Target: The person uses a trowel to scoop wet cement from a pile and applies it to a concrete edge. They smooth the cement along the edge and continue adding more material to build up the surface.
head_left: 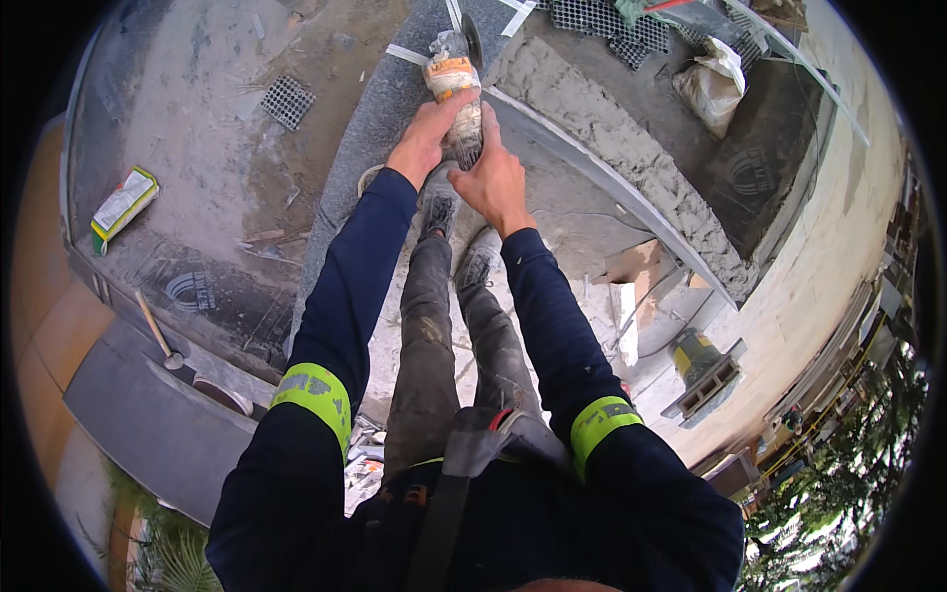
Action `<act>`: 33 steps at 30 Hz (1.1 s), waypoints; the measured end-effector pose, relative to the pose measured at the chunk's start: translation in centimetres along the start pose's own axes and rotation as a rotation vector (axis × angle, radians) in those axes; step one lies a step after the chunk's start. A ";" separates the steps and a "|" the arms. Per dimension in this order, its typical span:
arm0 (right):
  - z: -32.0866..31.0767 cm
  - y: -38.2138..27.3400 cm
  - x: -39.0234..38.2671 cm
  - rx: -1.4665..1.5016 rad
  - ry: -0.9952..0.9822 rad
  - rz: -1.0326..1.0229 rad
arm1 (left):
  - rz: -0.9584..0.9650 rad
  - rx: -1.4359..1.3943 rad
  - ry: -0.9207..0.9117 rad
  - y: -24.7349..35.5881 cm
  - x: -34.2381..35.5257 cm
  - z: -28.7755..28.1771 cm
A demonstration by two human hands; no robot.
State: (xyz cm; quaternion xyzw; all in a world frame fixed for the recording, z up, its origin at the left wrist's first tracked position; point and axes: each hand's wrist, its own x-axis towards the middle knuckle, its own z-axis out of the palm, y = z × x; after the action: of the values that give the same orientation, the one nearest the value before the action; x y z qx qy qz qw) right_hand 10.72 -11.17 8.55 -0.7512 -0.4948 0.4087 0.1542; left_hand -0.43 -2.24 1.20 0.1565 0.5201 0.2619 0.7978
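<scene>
Both my hands are wrapped round the body of a dusty angle grinder [453, 81], held out in front of me at the top of the view. My left hand [426, 136] grips it from the left, and my right hand [491, 178] closes on its lower right side. The grinder's dark disc [473, 41] stands on edge at its far right. Below the disc lies a grey speckled stone slab [400, 84] with strips of white tape [406, 54] on it. Whether the disc touches the slab I cannot tell.
A long kerb edge [631, 192] with rough mortar curves off to the right. Beyond it sits a white sack [712, 87]. A mallet [158, 335] and a green-and-white bag [124, 209] lie at left. A hollow block [708, 387] stands at right; a thin cord [577, 214] trails nearby.
</scene>
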 end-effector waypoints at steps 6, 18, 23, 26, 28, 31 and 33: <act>-0.3 -0.1 0.4 -0.013 0.002 0.004 | 0.087 0.015 0.007 -0.4 0.8 0.2; 0.4 -0.4 4.2 -0.059 -0.015 -0.009 | 0.026 0.022 0.062 2.4 3.1 0.2; 0.5 -0.3 3.1 -0.066 -0.002 -0.013 | 0.079 -0.037 -0.133 1.7 3.3 -1.3; 0.1 0.0 1.6 -0.036 -0.024 0.010 | 0.077 -0.028 -0.127 0.9 2.6 -0.9; 0.2 0.4 0.7 -0.011 -0.011 0.007 | 0.058 -0.010 -0.055 0.1 2.0 -0.4; 0.1 0.7 -0.2 -0.001 -0.015 0.019 | 0.053 0.001 -0.025 -0.6 1.2 0.1; -0.2 0.7 -0.5 -0.002 -0.023 0.029 | 0.048 0.016 -0.022 -0.6 0.7 0.3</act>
State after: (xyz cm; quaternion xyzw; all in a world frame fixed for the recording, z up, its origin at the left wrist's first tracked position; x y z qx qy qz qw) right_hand 11.18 -11.90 8.47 -0.7537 -0.4861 0.4189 0.1417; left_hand 0.25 -2.32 0.51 0.1783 0.5095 0.2751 0.7956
